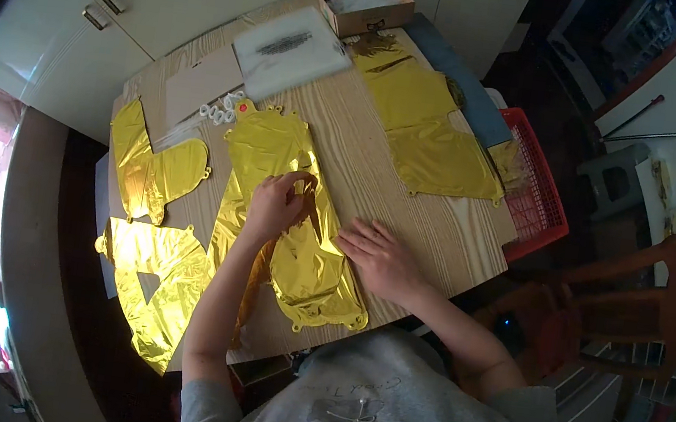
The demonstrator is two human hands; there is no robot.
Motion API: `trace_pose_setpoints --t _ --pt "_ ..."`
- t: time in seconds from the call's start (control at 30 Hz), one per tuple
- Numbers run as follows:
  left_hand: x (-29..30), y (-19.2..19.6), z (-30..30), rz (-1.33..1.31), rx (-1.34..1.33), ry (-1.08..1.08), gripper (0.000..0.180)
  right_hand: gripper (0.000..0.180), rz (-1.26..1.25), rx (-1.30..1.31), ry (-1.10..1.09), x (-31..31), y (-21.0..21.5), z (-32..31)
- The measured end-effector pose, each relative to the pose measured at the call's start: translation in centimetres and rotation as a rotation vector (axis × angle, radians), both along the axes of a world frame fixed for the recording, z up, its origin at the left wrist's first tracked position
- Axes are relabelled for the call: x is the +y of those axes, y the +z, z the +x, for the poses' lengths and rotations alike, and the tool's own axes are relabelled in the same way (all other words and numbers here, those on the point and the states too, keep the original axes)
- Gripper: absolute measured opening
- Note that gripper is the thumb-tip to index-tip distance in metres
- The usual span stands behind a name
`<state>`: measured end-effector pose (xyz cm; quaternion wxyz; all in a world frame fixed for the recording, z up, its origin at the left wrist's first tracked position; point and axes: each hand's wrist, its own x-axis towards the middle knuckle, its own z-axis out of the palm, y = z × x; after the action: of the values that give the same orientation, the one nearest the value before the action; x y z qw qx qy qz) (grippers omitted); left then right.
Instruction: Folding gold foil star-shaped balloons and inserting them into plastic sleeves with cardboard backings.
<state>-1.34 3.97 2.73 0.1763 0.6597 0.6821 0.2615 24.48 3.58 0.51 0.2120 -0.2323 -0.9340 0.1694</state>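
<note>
A flat gold foil balloon (310, 263) with small tabs along its ends lies lengthwise in front of me. My left hand (272, 204) is closed over its middle, the fingers curled and pinching a fold of the foil. Beside the balloon's right edge, my right hand (379, 259) lies flat with fingers stretched, the tips touching the foil's border. Under the left forearm, more gold foil shows partly covered. To the left lie an L-shaped gold foil balloon (177, 171) and another gold foil balloon (165, 261) with a triangular gap, hanging past the table edge.
White rings (218, 112) sit beyond the balloon, near a translucent plastic bag (295, 52). A cardboard box (365, 8) stands at the far edge. More gold foil (440, 148) lies at right, beside a red basket (538, 212). A wooden chair (624, 308) stands farther right.
</note>
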Motion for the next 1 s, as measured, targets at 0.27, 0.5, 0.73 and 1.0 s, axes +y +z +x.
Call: trace_pose_setpoints --t 0.27,0.5,0.73,1.0 --pt "-0.1 0.4 0.2 -0.029 -0.023 0.024 0.038 0.037 -0.015 -0.029 0.008 0.0 -0.1 0.1" --pt "-0.1 0.3 0.2 0.022 0.267 0.025 0.035 0.037 -0.016 -0.022 0.001 0.0 -0.3 0.0" --pt "0.0 0.4 0.9 0.062 0.314 0.043 0.034 0.035 0.022 -0.026 -0.005 -0.1 0.2 0.0" --pt "-0.2 2.0 2.8 0.305 0.503 -0.011 0.038 0.035 0.011 -0.018 -0.012 -0.1 -0.4 0.0"
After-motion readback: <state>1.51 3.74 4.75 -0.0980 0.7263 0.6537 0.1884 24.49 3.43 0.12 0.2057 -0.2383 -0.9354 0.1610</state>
